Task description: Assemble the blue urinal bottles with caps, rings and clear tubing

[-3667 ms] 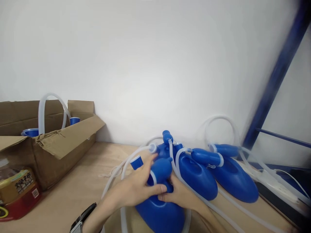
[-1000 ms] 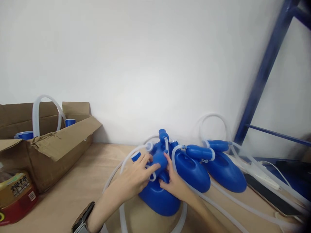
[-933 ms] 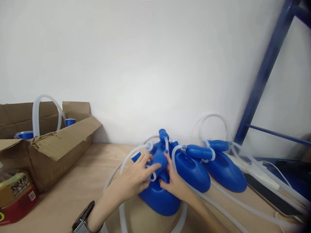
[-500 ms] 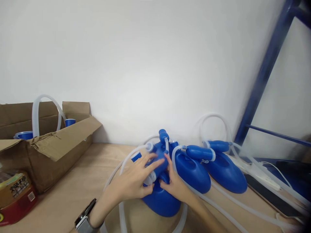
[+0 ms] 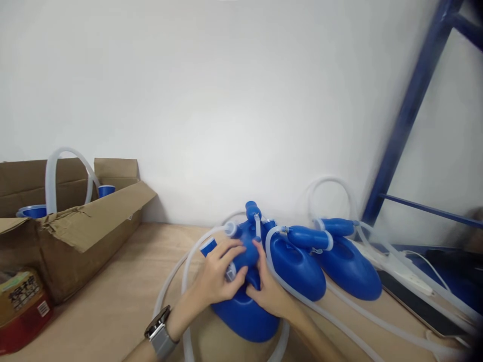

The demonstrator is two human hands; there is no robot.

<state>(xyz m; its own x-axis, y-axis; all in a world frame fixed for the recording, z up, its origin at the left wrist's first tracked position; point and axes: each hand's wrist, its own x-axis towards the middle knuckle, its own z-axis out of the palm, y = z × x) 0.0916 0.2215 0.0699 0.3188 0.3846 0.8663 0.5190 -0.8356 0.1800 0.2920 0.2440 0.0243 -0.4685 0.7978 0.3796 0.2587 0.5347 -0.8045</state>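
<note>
A blue plastic urinal bottle (image 5: 251, 324) with a rounded base lies on the table in front of me. My left hand (image 5: 221, 274) has its fingers curled over a smaller blue tubular piece (image 5: 247, 256) above the base. A whitish end of that piece shows under the palm. From the other side, my right hand (image 5: 267, 284) wraps round the bottle's neck, thumb near the body and forefinger up along the smaller piece. Both hands cover much of the join between them. Pale hose (image 5: 194, 251) loops at the left.
Two more blue bottles (image 5: 298, 274) (image 5: 352, 271) with hoses lie at the right. A cardboard box (image 5: 90, 246) holding blue parts and hose stands left, with a red-labelled container (image 5: 24, 311) before it. A dark phone-like slab (image 5: 418, 304) and a blue metal frame (image 5: 411, 110) are right.
My left hand's spread fingers have drawn in closer over the blue piece, and its wrist has moved to the right. My right hand stays at the bottle's neck.
</note>
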